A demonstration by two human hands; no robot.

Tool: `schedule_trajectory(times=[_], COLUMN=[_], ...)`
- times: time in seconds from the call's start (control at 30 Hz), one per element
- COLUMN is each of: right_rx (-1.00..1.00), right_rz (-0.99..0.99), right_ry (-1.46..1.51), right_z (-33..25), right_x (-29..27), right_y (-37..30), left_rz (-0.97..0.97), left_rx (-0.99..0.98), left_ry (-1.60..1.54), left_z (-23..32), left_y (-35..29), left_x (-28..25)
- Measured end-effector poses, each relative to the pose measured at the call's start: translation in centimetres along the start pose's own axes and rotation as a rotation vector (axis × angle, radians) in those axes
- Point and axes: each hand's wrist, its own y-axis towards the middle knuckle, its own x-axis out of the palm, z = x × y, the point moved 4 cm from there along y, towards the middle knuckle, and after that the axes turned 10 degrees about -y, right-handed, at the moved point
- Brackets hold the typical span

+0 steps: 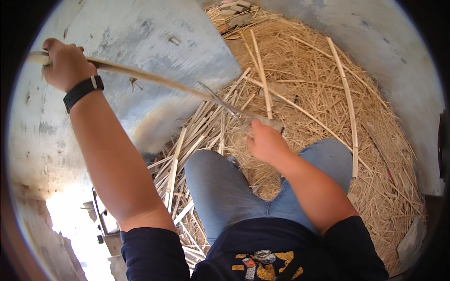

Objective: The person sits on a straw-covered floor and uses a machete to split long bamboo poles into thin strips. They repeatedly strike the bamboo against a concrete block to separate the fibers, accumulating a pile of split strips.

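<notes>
Straw-strewn floor [318, 93], left fingers [65, 63] wrapped round cane [140, 75] — right fingers [267, 140] gripping blade [225, 105]

Blade [224, 104] handle hidden inside right hand [266, 142]; cane [140, 75] end motion-blurred beyond left hand [65, 63].

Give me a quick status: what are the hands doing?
Left hand grips long cane strip. Right hand holds blade against it. Straw pile around knees.

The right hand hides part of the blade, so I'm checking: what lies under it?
Under the right hand lie dry yellow straw shavings and pale split cane strips. The thin metal blade runs into the fist; its handle and whatever lies directly beneath are covered.
</notes>
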Motion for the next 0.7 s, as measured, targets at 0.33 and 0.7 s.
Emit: schedule_trajectory(times=[0.33,0.7], right_rx=[-0.058,0.158], right_rz=[0.047,0.144], right_ry=[-0.067,-0.101], right_z=[0.2,3.1], right_x=[-0.5,-2.6], right_y=[-0.6,0.9], left_rz=[-0.165,0.068], left_rx=[0.243,0.222], left_ry=[-0.155,-0.248], left_z=[4.4,21.7], left_y=[1.1,2.5], left_x=[-7.3,-25.0])
